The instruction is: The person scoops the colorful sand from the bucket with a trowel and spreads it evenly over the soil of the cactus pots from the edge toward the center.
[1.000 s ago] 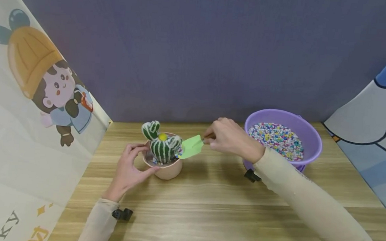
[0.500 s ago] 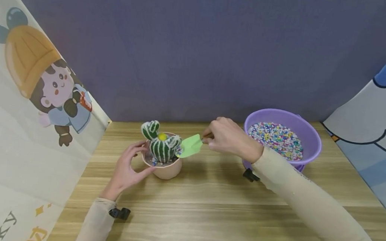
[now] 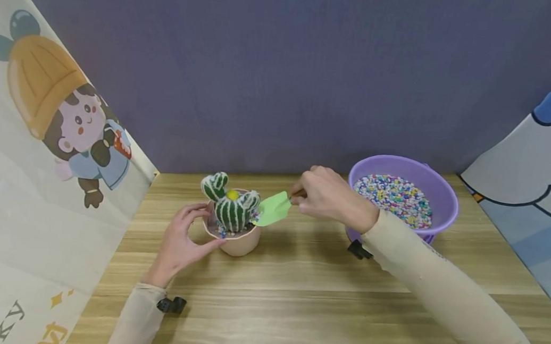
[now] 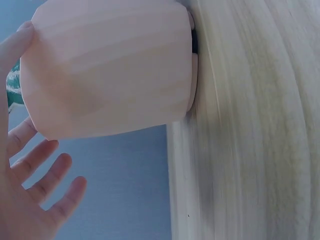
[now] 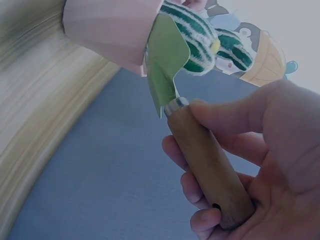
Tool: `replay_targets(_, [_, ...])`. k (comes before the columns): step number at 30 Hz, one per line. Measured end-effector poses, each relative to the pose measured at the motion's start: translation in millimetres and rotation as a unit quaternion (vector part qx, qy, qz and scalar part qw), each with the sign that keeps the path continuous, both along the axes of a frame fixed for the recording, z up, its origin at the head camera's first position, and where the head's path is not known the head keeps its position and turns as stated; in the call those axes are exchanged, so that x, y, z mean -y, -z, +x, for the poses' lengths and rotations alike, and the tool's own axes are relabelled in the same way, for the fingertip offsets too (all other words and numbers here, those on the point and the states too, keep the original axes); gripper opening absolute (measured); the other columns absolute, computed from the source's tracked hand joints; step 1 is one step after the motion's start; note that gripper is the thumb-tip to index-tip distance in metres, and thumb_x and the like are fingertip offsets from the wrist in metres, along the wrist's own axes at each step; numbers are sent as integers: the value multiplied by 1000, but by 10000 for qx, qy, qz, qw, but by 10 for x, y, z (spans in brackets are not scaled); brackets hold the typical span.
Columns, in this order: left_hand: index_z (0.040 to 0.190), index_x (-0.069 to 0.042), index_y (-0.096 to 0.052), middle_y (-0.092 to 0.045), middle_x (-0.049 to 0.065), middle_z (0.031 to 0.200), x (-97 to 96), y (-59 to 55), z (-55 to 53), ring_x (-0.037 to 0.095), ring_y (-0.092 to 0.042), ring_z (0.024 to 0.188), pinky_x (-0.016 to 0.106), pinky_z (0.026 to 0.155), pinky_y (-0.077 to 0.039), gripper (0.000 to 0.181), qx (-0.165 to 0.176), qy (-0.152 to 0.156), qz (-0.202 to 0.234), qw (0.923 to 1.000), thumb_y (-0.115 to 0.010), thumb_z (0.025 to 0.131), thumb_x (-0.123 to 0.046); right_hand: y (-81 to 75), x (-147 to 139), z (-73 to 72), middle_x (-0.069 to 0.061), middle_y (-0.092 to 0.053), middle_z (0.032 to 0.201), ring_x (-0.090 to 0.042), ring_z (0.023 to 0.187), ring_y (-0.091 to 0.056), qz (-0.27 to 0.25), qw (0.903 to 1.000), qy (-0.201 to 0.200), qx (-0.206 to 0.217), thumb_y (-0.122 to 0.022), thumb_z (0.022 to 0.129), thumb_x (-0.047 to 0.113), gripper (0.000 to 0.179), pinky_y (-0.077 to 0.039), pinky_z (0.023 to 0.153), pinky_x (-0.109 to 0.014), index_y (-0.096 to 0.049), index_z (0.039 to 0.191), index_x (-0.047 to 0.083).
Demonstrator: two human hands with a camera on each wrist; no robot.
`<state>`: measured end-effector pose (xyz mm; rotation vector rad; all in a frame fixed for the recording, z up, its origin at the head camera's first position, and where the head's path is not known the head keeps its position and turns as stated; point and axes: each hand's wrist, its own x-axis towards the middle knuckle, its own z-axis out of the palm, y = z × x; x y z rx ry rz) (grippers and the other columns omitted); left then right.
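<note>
A pink flower pot (image 3: 240, 244) stands on the table with a green-and-white striped toy cactus (image 3: 232, 215) in it, topped by a yellow flower. My left hand (image 3: 180, 245) spans the pot's left side, thumb on the near rim and fingertips at the far rim; in the left wrist view the other fingers spread beyond the pot (image 4: 110, 70). My right hand (image 3: 326, 194) grips the wooden handle (image 5: 207, 160) of a small green trowel (image 3: 274, 209). The blade tilts down to the pot's right rim, with colourful beads (image 3: 255, 218) at its tip beside the cactus. More beads lie at the cactus's base.
To the right, a purple bucket (image 3: 441, 199) holds many multicoloured beads (image 3: 398, 199); my right forearm passes in front of it. The wood-grain table (image 3: 266, 310) meets a dark blue back wall (image 3: 282, 76). Printed cartoon panels stand on both sides.
Both hands stay almost in place, with the trowel tip at the pot's right rim throughout. A few more blue beads show at the front of the cactus's base.
</note>
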<state>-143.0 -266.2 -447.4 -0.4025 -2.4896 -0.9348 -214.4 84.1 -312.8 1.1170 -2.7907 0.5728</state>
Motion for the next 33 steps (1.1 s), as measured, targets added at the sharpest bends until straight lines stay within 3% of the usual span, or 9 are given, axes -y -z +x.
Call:
replay_targets(15, [111, -6, -72, -65, 14, 134, -74, 41, 21, 34, -61, 125, 56, 109, -51, 67, -128, -280, 22, 9995, -104, 60, -35, -12, -25, 42, -3, -84, 97, -11, 68, -63, -5, 10000, -32, 27, -78, 90, 12, 17, -54, 62, -28, -86, 105, 13])
replay_targets(20, [111, -7, -72, -64, 13, 131, -117, 34, 29, 34, -61, 123, 54, 107, -52, 68, -151, -355, 52, 9992, -104, 60, -39, 5, -69, 41, 1, -83, 91, -13, 71, -63, -24, 10000, 46, -18, -80, 91, 16, 13, -53, 63, -31, -87, 102, 14])
replay_targets(24, [114, -7, -71, -61, 14, 132, -88, 37, 23, 32, -59, 124, 54, 107, -51, 67, -84, -205, 139, 9997, -103, 63, -36, 22, -99, 48, 1, -83, 92, -13, 74, -67, -30, 10000, 14, 41, -80, 91, 18, 13, -58, 67, -34, -87, 101, 15])
replay_targets(29, [120, -6, -70, -57, 17, 150, -1, 66, -13, 38, -56, 136, 59, 101, -53, 60, 9, 182, 227, 9996, -98, 70, -24, 38, -113, 49, 0, -83, 92, -13, 75, -68, -77, 10000, -29, 31, -81, 91, 18, 12, -60, 70, -36, -87, 101, 14])
replay_targets(33, [122, -6, -70, -56, 18, 156, 17, 89, -31, 43, -56, 139, 60, 99, -56, 58, 83, 282, 176, 9994, -96, 73, -23, 42, -125, 41, 0, -83, 91, -12, 72, -67, -63, 10000, -40, 21, -81, 91, 17, 12, -59, 68, -34, -87, 101, 14])
